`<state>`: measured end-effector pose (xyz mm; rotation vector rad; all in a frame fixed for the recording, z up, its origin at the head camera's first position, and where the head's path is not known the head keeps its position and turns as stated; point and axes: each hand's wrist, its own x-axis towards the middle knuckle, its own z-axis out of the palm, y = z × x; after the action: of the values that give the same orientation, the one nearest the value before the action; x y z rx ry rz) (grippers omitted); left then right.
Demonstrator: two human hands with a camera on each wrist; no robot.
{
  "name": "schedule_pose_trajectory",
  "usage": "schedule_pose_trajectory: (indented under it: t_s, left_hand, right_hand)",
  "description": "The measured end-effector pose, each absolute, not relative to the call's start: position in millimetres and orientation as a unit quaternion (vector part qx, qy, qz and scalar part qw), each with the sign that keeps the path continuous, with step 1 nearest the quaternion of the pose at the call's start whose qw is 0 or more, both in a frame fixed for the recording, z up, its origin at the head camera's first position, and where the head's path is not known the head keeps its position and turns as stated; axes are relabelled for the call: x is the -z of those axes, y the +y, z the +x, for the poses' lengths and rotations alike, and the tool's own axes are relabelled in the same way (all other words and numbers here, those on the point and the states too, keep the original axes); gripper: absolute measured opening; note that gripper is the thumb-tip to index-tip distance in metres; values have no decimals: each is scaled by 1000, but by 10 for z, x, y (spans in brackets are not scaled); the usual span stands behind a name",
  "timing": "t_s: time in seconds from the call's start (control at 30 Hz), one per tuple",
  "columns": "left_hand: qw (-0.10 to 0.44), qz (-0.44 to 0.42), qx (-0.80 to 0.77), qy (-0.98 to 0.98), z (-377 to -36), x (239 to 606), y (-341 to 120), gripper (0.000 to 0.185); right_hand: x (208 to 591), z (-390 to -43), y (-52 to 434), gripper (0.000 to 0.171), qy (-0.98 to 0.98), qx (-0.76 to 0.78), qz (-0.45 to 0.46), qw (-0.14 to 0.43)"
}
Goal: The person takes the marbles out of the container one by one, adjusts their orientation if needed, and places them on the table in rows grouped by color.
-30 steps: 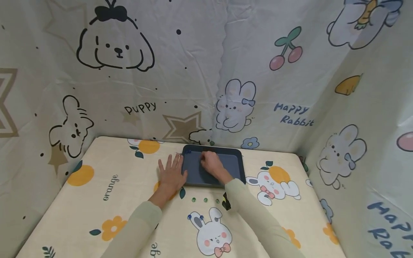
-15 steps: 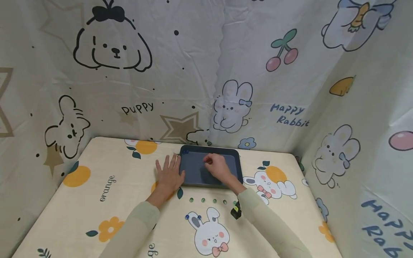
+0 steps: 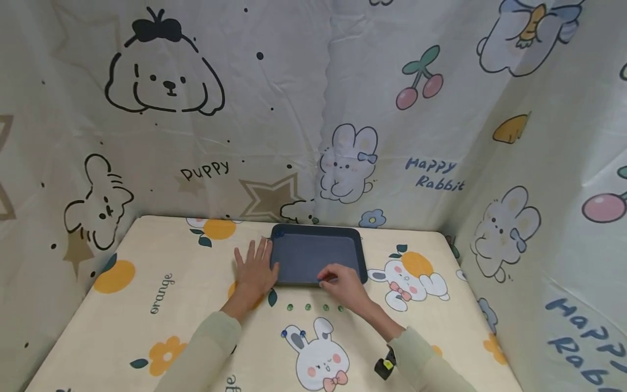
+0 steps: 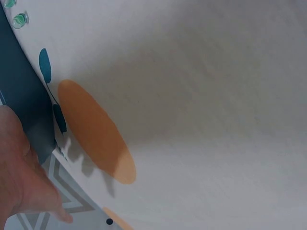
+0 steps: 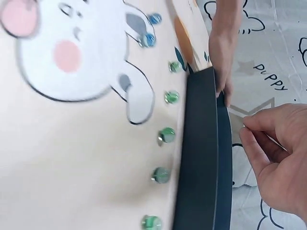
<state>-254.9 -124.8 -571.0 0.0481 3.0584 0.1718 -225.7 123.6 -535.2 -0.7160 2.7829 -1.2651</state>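
Table with cartoon cloth; on it dark tray, green beads, blue beads, left hand.

"Puppy" and "Happy Rabbit" on the backdrop cloth; "orange" on the table cover

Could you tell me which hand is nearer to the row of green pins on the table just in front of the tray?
The right. The right hand hovers at the tray's near edge, just above the green pins; the left hand lies flat against the tray's left side, farther from most of them.
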Motion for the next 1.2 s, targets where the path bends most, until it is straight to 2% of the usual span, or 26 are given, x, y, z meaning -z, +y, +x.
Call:
schedule_pose_trajectory:
  t_s: [0.27,0.4,0.77,1.2]
  left_hand:
    - [34,14,-57,998,-2555,5728,-1232,72]
    - [31,16,-59,998,-2563,5720,-1236,72]
    - [34,18,-62,997,-2559,5751,-1243,72]
    - [21,18,-73,997,-2554,5772,-1252,71]
  right_hand:
    - [5547,-1802,1355,14,879,417,-222,66]
    - [5634,-1675,1399,16,874,427,-218,80]
    - [5877,-1549,1433,25,884,412,-199,93]
    - [5925,-1530,1415,22,876,425,-203,101]
